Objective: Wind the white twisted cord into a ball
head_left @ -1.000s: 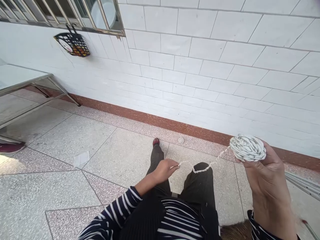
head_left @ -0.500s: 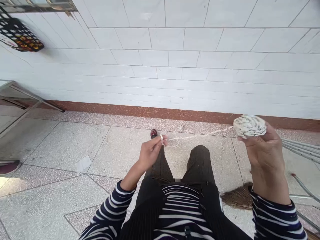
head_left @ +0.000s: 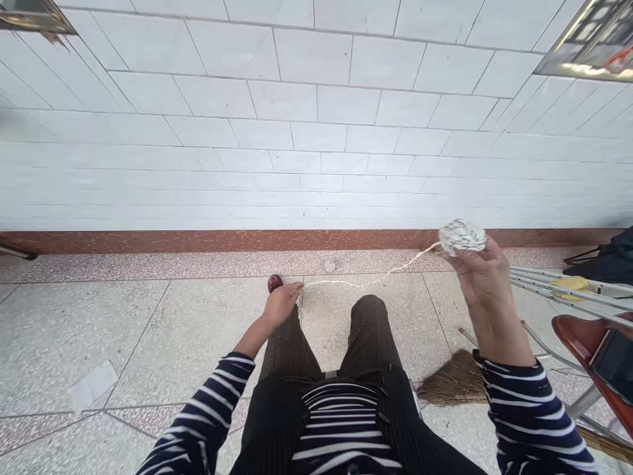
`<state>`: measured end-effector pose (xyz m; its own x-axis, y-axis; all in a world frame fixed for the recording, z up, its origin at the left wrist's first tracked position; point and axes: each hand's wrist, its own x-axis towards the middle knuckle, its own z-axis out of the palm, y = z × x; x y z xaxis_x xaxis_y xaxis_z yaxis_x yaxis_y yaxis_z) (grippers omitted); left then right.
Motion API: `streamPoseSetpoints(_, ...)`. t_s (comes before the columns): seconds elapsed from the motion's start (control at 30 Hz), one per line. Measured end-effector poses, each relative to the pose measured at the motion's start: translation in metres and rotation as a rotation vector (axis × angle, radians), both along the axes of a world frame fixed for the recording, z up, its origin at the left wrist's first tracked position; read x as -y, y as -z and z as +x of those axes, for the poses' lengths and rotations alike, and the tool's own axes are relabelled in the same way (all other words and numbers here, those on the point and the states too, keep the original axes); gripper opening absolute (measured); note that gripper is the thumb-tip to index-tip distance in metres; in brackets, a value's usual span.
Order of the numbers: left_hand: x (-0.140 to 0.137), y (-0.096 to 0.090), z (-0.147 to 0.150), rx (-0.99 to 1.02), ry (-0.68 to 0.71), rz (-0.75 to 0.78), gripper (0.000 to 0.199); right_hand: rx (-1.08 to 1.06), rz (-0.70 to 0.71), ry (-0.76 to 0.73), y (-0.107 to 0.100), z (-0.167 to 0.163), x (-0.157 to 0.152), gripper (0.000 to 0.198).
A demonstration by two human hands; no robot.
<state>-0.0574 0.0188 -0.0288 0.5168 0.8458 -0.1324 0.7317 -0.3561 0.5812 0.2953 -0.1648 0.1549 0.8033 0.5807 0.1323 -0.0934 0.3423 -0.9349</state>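
Note:
My right hand (head_left: 482, 270), raised at the right, grips a ball of white cord (head_left: 462, 237) flecked with dark strands. From the ball a length of cord (head_left: 368, 284) runs left in a slack curve, over the floor and above my knees. Its far end is pinched between the fingertips of my left hand (head_left: 281, 302), which is above my left leg near the red shoe. The very tip of the cord is hidden by those fingers.
A straw broom (head_left: 455, 381) lies on the floor below my right wrist. Beyond it stand a metal-framed rack (head_left: 534, 280) with a yellow item (head_left: 571, 287) and a red-brown seat (head_left: 576, 333) bearing a phone (head_left: 616, 363). White paper (head_left: 93, 386) lies at left; a tiled wall (head_left: 316, 152) rises ahead.
The view has swung right, bringing the seat and phone into sight. The cord's loose loop near my left hand has straightened out, and the cord now sags in one curve.

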Motion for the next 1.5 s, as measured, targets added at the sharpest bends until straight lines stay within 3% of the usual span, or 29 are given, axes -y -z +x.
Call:
streamPoseSetpoints(0.1,0.01,0.002,0.03,0.107,0.08,-0.053,0.039,0.029,-0.161,-0.275,0.0,-0.038,-0.017,0.049)
streamPoseSetpoints(0.17,0.021,-0.008,0.047,0.236,0.104,-0.128,0.042,-0.006,-0.22,-0.388,0.005,-0.062,-0.03,0.051)
streamPoseSetpoints(0.37,0.042,-0.066,0.088,0.714,0.175,-0.176,0.053,-0.005,-0.29,-0.554,0.031,-0.104,-0.056,0.056)
streamPoseSetpoints(0.5,0.045,-0.084,0.101,0.803,0.203,-0.251,0.034,0.029,-0.303,-0.608,0.034,-0.115,-0.056,0.056)
streamPoseSetpoints(0.63,0.055,-0.074,0.092,0.662,0.265,-0.321,0.035,0.099,-0.258,-0.494,0.031,-0.107,-0.054,0.053)
streamPoseSetpoints(0.77,0.071,-0.061,0.069,0.459,0.326,-0.26,0.034,0.282,-0.239,-0.265,0.042,-0.076,-0.059,0.052)
streamPoseSetpoints(0.9,0.081,-0.072,0.048,0.266,0.456,-0.097,0.033,0.506,-0.48,-0.129,0.075,-0.059,-0.06,0.052)
streamPoseSetpoints(0.97,0.08,-0.084,0.043,0.245,0.481,0.069,0.033,0.53,-0.602,-0.233,0.095,-0.067,-0.055,0.05)
streamPoseSetpoints(1.03,0.074,-0.093,0.042,0.252,0.479,0.199,0.036,0.455,-0.638,-0.436,0.111,-0.084,-0.044,0.049)
streamPoseSetpoints(1.17,0.056,-0.09,0.045,0.207,0.485,0.238,0.036,0.306,-0.592,-0.771,0.125,-0.122,-0.018,0.047)
streamPoseSetpoints(1.37,0.048,-0.061,0.053,0.188,0.442,0.158,0.033,-0.177,-0.492,-0.872,0.101,-0.126,0.006,0.051)
streamPoseSetpoints(1.5,0.052,-0.039,0.055,0.152,0.422,0.112,0.032,-0.265,-0.451,-0.931,0.085,-0.118,0.019,0.05)
